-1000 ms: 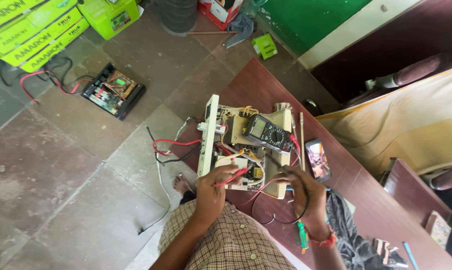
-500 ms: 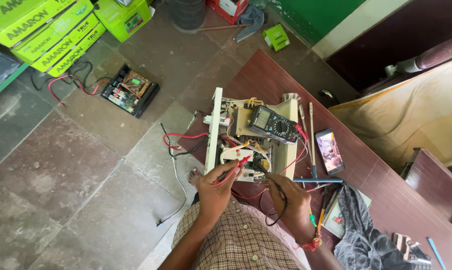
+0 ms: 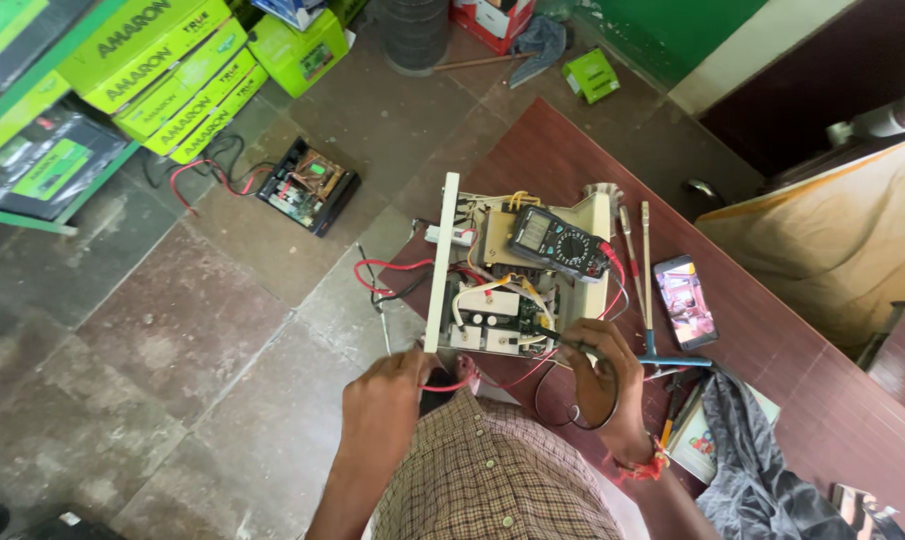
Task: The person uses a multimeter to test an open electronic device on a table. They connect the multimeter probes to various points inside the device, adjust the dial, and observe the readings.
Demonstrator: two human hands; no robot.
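Half a second earlier the left hand (image 3: pixel 384 402) had been up over the board with the red probe (image 3: pixel 450 383); by this moment it had dropped back to about 7 o'clock of the open white case (image 3: pixel 440 262), off the near table edge, fingers closed around that red probe. I judged the red contact had been lifted, so the reading was broken. The right hand (image 3: pixel 600 372), at 5 o'clock of the case, pinched the black probe (image 3: pixel 550 336) with its tip on the circuit board (image 3: pixel 492 318). The meter (image 3: pixel 559 243) lay on top of the case at 1 o'clock. At 3 o'clock the screwdrivers (image 3: pixel 646 285) and phone (image 3: pixel 684 300) crowded the table (image 3: pixel 532 160); open floor (image 3: pixel 172 360) lay from 8 to 10 o'clock, past the loose red wires (image 3: pixel 377 275)
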